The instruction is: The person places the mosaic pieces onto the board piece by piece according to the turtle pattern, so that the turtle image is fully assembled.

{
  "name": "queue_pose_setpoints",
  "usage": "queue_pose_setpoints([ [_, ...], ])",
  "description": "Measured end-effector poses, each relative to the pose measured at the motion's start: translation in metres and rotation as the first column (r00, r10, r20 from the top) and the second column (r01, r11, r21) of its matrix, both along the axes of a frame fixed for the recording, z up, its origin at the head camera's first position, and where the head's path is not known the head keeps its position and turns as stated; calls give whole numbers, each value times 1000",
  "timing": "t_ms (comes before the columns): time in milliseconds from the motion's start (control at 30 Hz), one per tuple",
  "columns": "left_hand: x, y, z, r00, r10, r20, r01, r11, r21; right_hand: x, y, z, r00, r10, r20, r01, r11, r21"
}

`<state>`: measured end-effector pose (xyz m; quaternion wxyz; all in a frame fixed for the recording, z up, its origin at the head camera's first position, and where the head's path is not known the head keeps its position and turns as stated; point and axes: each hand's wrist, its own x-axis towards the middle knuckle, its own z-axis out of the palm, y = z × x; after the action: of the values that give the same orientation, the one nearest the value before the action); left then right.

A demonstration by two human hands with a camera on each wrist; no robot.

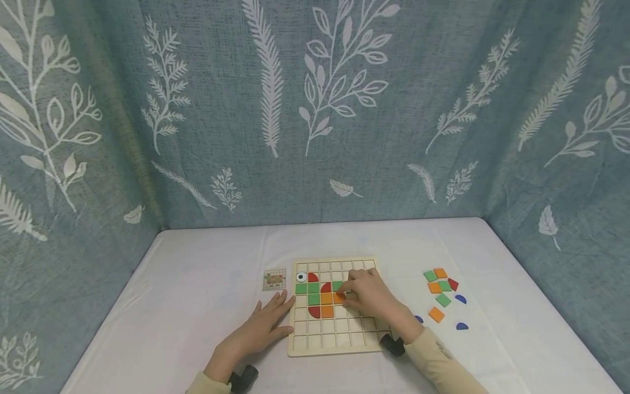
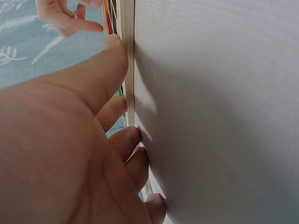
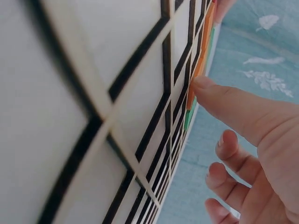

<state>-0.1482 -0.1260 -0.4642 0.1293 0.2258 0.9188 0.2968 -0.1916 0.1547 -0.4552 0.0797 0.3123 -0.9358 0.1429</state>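
Note:
A wooden grid board (image 1: 315, 342) lies on the table, with red, green and orange pieces and a white eye piece (image 1: 301, 277) set in its cells. My right hand (image 1: 369, 293) is over the middle of the board. Its thumb and index finger are at opposite sides of an orange square tile (image 1: 338, 298), beside another orange tile (image 1: 327, 298). In the right wrist view the thumb (image 3: 205, 86) touches the orange edge, while the index finger is hidden. My left hand (image 1: 261, 325) rests at the board's left edge, fingers extended, the thumb against the frame (image 2: 127, 70).
A small pattern card (image 1: 274, 279) lies left of the board's top corner. To the right are loose green tiles (image 1: 443, 300), orange tiles (image 1: 436, 314), a red piece (image 1: 453, 284) and blue half-circles (image 1: 461, 326). A patterned curtain (image 1: 315, 180) stands behind the white-covered table (image 1: 197, 284).

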Motion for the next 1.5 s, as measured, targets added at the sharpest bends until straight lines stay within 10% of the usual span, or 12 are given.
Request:
queue_pose_setpoints([
  [1500,1,0,0,1000,16,-8,-16,1000,-12,3,111,2,963,-251,93,262,957,-127],
])
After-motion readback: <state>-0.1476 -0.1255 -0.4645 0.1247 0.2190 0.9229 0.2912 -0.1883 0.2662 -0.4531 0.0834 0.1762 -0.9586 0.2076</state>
